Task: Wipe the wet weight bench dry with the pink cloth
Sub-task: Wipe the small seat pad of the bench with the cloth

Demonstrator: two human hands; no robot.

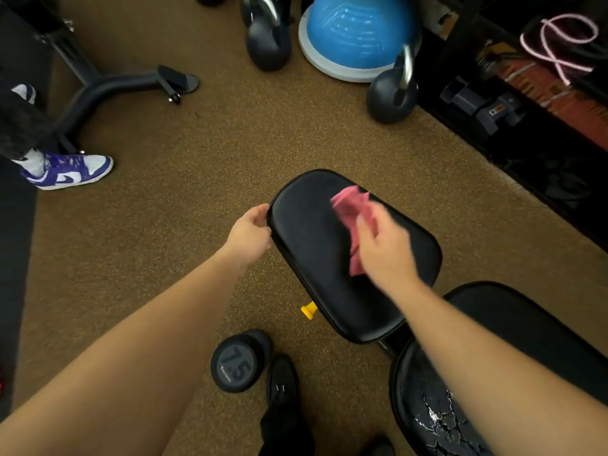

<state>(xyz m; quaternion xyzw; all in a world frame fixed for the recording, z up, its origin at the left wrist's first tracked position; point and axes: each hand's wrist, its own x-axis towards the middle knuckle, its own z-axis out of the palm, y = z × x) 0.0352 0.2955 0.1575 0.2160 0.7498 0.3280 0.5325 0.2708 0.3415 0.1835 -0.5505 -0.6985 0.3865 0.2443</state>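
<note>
Head view: wipe looked mid-way. Black padded weight bench seat (316, 245) showed no obvious water; cracked back pad nearer the camera likely not done. Right hand (383, 248) gripped the crumpled pink cloth (352, 212) on the seat's middle, blurred. Left hand (250, 233) held the seat's left edge, fingers curled.

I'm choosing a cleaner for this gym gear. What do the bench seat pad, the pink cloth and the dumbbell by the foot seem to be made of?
Bench seat pad: looks like smooth black vinyl or faux leather, faint sheen, piped edge.
Pink cloth: soft woven or microfibre fabric, crumpled in the right hand; blur hides the weave.
Dumbbell: matte dark end with moulded 7.5, probably rubber or urethane coating.
</note>
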